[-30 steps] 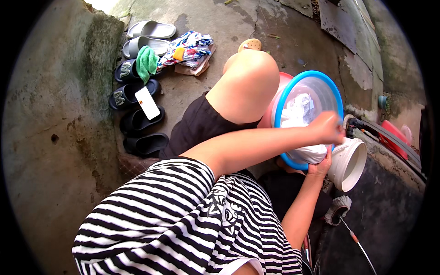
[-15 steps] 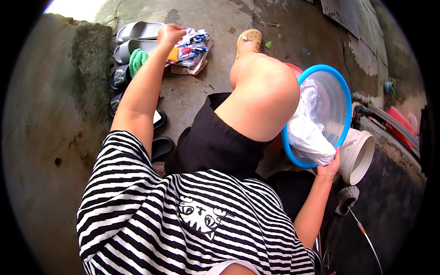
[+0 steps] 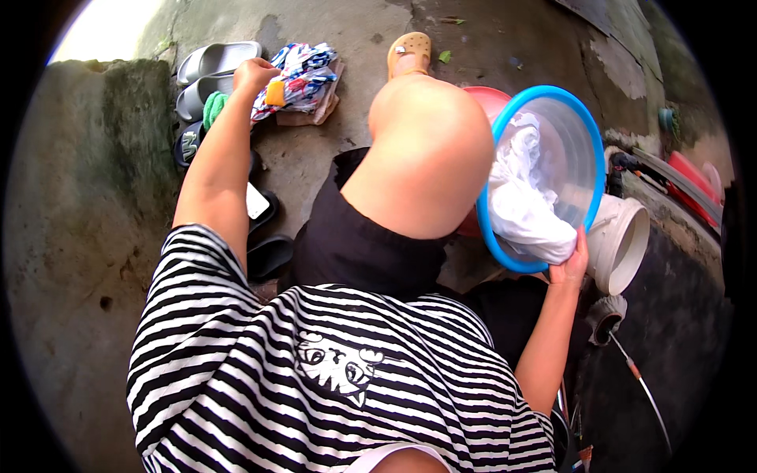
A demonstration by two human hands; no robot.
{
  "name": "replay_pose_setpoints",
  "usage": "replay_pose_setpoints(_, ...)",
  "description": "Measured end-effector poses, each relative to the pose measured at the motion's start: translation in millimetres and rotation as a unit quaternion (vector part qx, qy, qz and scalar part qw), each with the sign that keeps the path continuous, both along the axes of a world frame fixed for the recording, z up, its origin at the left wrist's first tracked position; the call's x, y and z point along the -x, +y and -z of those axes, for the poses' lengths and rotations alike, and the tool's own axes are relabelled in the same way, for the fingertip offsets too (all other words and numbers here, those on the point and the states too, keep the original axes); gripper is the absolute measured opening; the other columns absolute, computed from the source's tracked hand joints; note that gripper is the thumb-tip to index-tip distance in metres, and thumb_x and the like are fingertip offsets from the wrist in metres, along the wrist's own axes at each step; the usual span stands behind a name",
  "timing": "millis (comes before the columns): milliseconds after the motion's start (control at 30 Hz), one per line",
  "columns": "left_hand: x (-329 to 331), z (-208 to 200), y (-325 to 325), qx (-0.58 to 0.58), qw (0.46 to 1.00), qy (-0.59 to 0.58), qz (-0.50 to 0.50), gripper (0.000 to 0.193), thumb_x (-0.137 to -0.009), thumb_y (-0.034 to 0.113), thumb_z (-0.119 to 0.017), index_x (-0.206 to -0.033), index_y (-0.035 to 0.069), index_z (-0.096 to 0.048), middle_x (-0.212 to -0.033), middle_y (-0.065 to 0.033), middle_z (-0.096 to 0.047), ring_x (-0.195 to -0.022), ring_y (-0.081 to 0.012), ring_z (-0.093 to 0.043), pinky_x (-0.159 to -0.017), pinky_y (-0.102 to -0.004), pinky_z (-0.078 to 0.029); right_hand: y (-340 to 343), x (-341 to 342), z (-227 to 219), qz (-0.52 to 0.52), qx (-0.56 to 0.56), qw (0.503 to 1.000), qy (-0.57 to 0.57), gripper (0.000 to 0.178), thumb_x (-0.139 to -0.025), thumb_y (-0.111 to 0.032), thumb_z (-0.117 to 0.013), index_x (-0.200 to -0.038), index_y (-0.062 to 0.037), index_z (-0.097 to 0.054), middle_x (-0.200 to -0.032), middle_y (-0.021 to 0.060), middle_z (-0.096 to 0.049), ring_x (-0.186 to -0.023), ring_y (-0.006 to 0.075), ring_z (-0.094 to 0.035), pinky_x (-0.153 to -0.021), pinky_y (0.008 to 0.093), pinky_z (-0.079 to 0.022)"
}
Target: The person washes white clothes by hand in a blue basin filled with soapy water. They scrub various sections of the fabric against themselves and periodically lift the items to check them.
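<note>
My right hand (image 3: 568, 264) grips the lower rim of a clear plastic basin (image 3: 579, 146) with a blue edge. The basin is tipped on its side, leaning past my raised knee, and bunched white cloth (image 3: 528, 209) lies inside it. At the far left, my left hand (image 3: 256, 75) is closed on the edge of a crumpled patterned cloth (image 3: 303, 75) in white, blue and red. An orange patch (image 3: 275, 94) shows on that bundle. Beneath it lies a folded brownish cloth (image 3: 311, 118). My left fingertips are partly hidden.
Grey slippers (image 3: 221, 61), a green cloth (image 3: 213, 109) and black slippers (image 3: 272, 256), one with a white phone-like object (image 3: 256, 202), line the left wall. A red basin (image 3: 485, 102) sits behind the blue-rimmed one. Rightward are a tipped white bucket (image 3: 623, 244) and a long-handled brush (image 3: 607, 315).
The whole view has shifted, so things sit slightly more to the left. My left hand stays at the patterned cloth, and my right hand keeps its hold on the tilted basin.
</note>
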State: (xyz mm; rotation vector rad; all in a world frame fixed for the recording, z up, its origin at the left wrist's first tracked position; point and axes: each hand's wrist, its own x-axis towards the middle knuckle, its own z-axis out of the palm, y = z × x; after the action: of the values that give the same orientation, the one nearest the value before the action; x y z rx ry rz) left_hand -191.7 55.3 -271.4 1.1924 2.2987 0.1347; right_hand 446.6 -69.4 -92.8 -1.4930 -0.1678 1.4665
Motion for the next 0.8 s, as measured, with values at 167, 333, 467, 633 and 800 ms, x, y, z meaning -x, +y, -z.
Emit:
replay_pose_setpoints(167,-3,-24,55,-0.25,0.937,-0.229,0.085,0.027,-0.079,0.026,-0.064,-0.095,0.004,-0.065,-0.081,-0.0048,-0.066,-0.071,-0.0094,-0.058,-0.066,-0.0245,-0.047,12,-1,4,-0.106,0.013,0.993,-0.05,0.037,-0.087,-0.025,-0.054,-0.111,0.0032,-0.053,-0.108,0.0127,-0.058,-0.098,0.0217,-0.056,-0.086,0.0345,-0.043)
replay_pose_setpoints(333,-138,-216,64,-0.328,0.866,-0.25,0.282,0.034,-0.085,0.034,-0.057,-0.102,0.005,-0.063,-0.09,-0.0024,-0.063,-0.083,-0.0099,-0.056,-0.074,-0.0237,-0.043,11,8,-20,-0.144,-0.029,0.989,-0.003,0.021,-0.085,-0.014,-0.058,-0.097,0.0026,-0.059,-0.092,0.0098,-0.063,-0.084,0.018,-0.06,-0.077,0.0301,-0.047)
replay_pose_setpoints(467,-277,-306,10,-0.335,0.781,-0.325,0.414,0.025,-0.085,0.024,-0.058,-0.098,0.003,-0.064,-0.089,-0.0066,-0.065,-0.08,-0.0145,-0.061,-0.071,-0.0274,-0.048,6,16,-33,-0.171,-0.097,0.98,0.032,0.013,-0.084,-0.012,-0.059,-0.089,-0.0003,-0.063,-0.085,0.0062,-0.064,-0.079,0.0149,-0.061,-0.074,0.0278,-0.048)
replay_pose_setpoints(633,-420,-234,-32,-0.228,0.727,-0.356,0.542,0.046,-0.082,0.042,-0.058,-0.113,0.007,-0.056,-0.112,-0.0154,-0.055,-0.107,-0.0299,-0.05,-0.092,-0.0367,-0.039,-14,5,-59,-0.179,-0.19,0.964,0.055,0.016,-0.085,-0.015,-0.057,-0.091,-0.0014,-0.062,-0.087,0.0075,-0.064,-0.079,0.0154,-0.06,-0.075,0.0284,-0.047)
replay_pose_setpoints(800,-453,-185,-42,0.068,0.657,-0.718,0.218,0.029,-0.078,0.034,-0.067,-0.088,0.008,-0.061,-0.082,-0.0011,-0.06,-0.083,-0.009,-0.053,-0.073,-0.0251,-0.042,-6,-18,-77,-0.111,-0.217,0.968,0.061,0.013,-0.086,-0.012,-0.057,-0.09,-0.0017,-0.062,-0.086,0.0053,-0.064,-0.077,0.0121,-0.059,-0.073,0.025,-0.047)
